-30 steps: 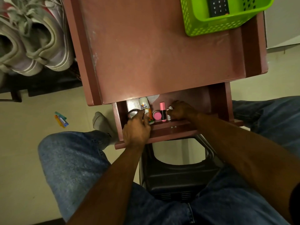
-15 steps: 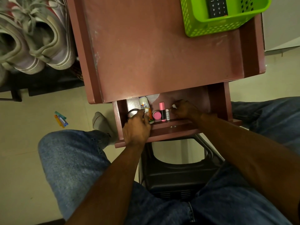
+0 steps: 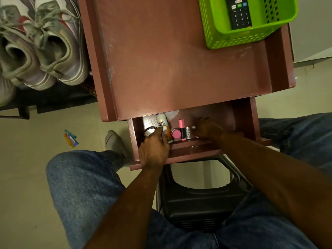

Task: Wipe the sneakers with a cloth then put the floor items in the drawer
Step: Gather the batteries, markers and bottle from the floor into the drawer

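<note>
Down at lower centre, in open drawer (image 3: 239,119): left hand (image 3: 154,150) gripping glue bottle (image 3: 162,123); right hand (image 3: 208,128) pinching small white item (image 3: 194,127) beside battery (image 3: 188,133).

Home: sneakers (image 3: 41,49), remote (image 3: 238,12), nightstand (image 3: 179,60).

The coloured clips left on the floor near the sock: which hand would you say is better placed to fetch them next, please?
Probably the left hand: the clips lie on the person's left. The right hand is on the drawer's far side, pinching something small and white.
</note>
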